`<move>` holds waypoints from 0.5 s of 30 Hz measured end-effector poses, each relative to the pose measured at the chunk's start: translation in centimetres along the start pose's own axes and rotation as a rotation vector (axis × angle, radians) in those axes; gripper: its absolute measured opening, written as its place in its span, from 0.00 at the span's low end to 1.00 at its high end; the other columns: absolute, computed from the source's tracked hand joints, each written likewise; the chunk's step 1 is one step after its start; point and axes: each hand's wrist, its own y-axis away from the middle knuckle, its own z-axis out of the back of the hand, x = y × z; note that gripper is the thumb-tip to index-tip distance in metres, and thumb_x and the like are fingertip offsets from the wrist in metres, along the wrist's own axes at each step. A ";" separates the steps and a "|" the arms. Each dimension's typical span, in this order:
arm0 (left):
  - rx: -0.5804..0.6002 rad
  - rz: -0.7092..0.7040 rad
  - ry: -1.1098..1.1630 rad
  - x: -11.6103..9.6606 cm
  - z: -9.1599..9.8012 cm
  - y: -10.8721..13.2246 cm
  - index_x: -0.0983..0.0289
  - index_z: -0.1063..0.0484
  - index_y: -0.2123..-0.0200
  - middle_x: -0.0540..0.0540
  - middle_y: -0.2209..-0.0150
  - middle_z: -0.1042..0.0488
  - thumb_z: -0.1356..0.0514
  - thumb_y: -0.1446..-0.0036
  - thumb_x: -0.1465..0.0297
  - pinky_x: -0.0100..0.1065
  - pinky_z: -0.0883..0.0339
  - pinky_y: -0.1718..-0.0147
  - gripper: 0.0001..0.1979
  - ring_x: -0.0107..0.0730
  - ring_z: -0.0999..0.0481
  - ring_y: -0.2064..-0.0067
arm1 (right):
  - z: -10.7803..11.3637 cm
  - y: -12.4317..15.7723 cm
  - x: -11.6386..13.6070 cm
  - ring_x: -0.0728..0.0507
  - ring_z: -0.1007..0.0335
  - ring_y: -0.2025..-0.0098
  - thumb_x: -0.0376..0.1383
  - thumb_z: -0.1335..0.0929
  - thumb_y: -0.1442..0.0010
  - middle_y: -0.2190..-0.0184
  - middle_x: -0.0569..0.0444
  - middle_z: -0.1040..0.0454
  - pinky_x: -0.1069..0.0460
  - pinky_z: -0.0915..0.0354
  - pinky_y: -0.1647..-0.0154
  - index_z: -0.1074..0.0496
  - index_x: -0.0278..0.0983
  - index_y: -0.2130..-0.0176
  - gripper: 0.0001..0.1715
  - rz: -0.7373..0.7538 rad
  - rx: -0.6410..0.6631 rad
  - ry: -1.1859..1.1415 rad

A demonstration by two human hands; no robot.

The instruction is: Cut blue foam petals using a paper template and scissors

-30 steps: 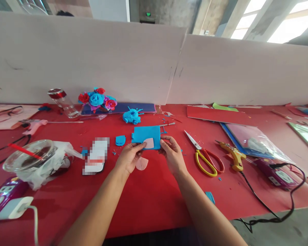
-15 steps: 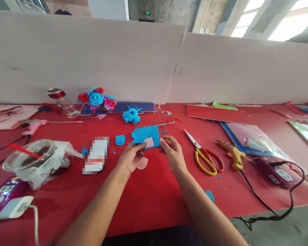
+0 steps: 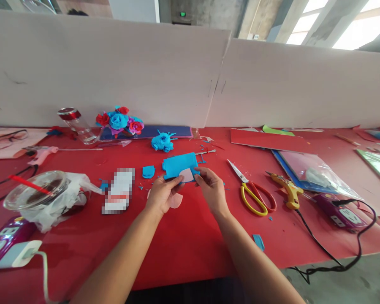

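Observation:
My left hand (image 3: 160, 194) is closed, its thumb pressing a small pale pink paper piece (image 3: 186, 175) onto a folded blue crepe paper strip (image 3: 179, 164). My right hand (image 3: 213, 190) pinches the right end of that blue strip near its lower corner. Below my left fingers another pink paper piece (image 3: 176, 201) shows on the red table, partly hidden. Left of the strip lies a small cut stack of blue paper (image 3: 148, 172). Behind it sits a blue paper flower (image 3: 163, 141). Scissors (image 3: 251, 196) with yellow and red handles rest to the right, apart from my hands.
A yellow glue gun (image 3: 288, 192) and a purple power strip (image 3: 340, 213) with a black cord lie right. On the left are a phone (image 3: 118, 192), a bagged drink cup (image 3: 38, 192) and a glass bottle (image 3: 79, 126). A paper bouquet (image 3: 118, 121) stands near the white partition (image 3: 114, 71).
The right end of the blue strip now bends up at its lower corner under my right fingers. My right hand has shifted slightly left; the pink piece has moved slightly right.

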 end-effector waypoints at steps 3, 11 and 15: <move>0.039 -0.030 -0.023 0.2 0.0 0.0 0.66 0.23 0.68 0.54 0.67 0.21 0.27 0.67 0.73 0.29 0.27 0.67 0.17 0.31 0.22 0.64 | 0.0 0.0 -0.1 0.48 0.33 0.73 0.42 0.30 0.46 0.74 0.56 0.27 0.52 0.37 0.69 0.26 0.38 0.65 0.11 -0.027 0.003 0.049; 0.090 -0.045 -0.027 0.3 -0.1 0.2 0.65 0.23 0.69 0.54 0.65 0.20 0.28 0.63 0.71 0.32 0.26 0.63 0.15 0.33 0.22 0.63 | 0.1 -0.2 -0.9 0.50 0.35 0.75 0.43 0.28 0.50 0.79 0.58 0.29 0.54 0.40 0.71 0.28 0.35 0.72 0.13 -0.105 -0.034 0.032; 0.106 -0.021 0.004 0.2 -0.2 0.3 0.64 0.24 0.68 0.54 0.64 0.20 0.29 0.59 0.71 0.33 0.26 0.63 0.12 0.33 0.21 0.63 | 0.1 -0.2 -1.0 0.49 0.35 0.75 0.43 0.28 0.50 0.78 0.57 0.28 0.54 0.40 0.71 0.28 0.35 0.72 0.13 -0.102 -0.058 0.029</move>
